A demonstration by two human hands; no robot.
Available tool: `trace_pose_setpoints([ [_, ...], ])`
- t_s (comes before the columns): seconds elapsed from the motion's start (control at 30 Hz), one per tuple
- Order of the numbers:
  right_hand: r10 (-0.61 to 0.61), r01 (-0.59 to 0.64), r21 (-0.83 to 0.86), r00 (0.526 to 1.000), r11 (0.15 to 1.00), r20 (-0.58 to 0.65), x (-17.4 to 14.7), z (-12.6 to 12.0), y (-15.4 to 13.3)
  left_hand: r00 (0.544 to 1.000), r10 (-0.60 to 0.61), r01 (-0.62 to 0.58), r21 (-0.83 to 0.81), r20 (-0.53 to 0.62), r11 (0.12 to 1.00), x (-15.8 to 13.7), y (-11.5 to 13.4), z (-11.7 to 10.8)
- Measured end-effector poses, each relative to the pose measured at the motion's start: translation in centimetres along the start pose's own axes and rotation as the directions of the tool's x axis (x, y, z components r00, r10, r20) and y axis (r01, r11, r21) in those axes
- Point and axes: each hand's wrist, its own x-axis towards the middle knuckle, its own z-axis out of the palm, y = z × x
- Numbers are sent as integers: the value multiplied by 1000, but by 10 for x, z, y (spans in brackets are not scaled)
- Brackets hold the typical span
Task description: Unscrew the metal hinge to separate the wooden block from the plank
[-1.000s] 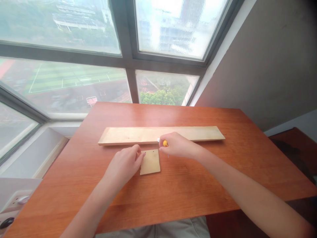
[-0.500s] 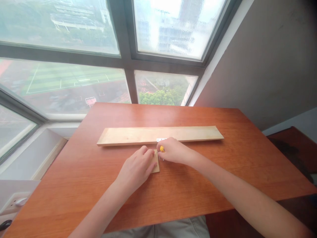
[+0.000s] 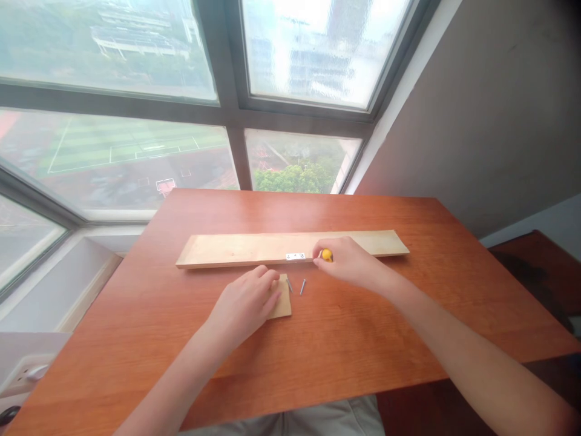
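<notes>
My left hand (image 3: 249,298) rests over a small thin wooden piece (image 3: 284,303), its fingers bent and holding the piece against the tabletop. Two silver screws, one (image 3: 289,285) against the piece's right edge and another (image 3: 302,287) a little farther right, lie on the table. A small tool with a rounded yellow end (image 3: 326,255) is pinched in my right hand (image 3: 347,260); the rest of it is hidden by the fingers. That hand hovers at the front edge of a long pale board (image 3: 240,247). A white metal plate with holes (image 3: 295,257) sits at the board's front edge.
The reddish-brown wooden table (image 3: 227,375) spans the area below, its near edge close to my lap. Large windows (image 3: 136,145) stand behind and to the left. A grey wall (image 3: 490,109) rises on the right, and a wall socket (image 3: 27,374) is at lower left.
My right hand has moved right and slightly away from me with the yellow-ended tool. The screws and metal plate now show more fully. My left hand has barely shifted.
</notes>
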Motion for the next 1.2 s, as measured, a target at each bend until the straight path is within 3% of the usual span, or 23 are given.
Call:
trace_pose_setpoints([
  [0.1, 19, -18, 21, 999, 1000, -31, -1, -19, -1, 996, -30, 29, -10, -81, 1000, 9, -2, -14],
  [0.2, 51, -29, 128, 984, 991, -172, -2, -42, -6, 988, -27, 20, -48, -154, 999, 22, -4, -27],
  [0.3, 41, 56, 268, 938, 962, -344, -1, -59, -15, 984, 31, -38, -39, -174, 998, 37, -6, -34],
  [0.43, 27, 258, 468, 855, 845, -519, 3, -68, -29, 971, 119, -113, 40, -205, 993, 53, -13, -29],
  [0.73, -16, 446, 521, 770, 728, -637, 14, -54, -41, 973, 167, -146, 138, -162, 980, 55, -40, -8],
  [0.9, -26, 526, 544, 735, 654, -678, 32, -44, -40, 971, 175, -140, 203, -164, 969, 57, -42, -6],
  [1.07, 72, 511, 560, 693, 652, -717, 50, -21, -50, 968, 160, -120, 203, -193, 972, 56, -38, -6],
  [1.2, 110, 471, 561, 692, 681, -714, 56, -9, -58, 967, 153, -115, 185, -206, 976, 55, -37, -5],
])
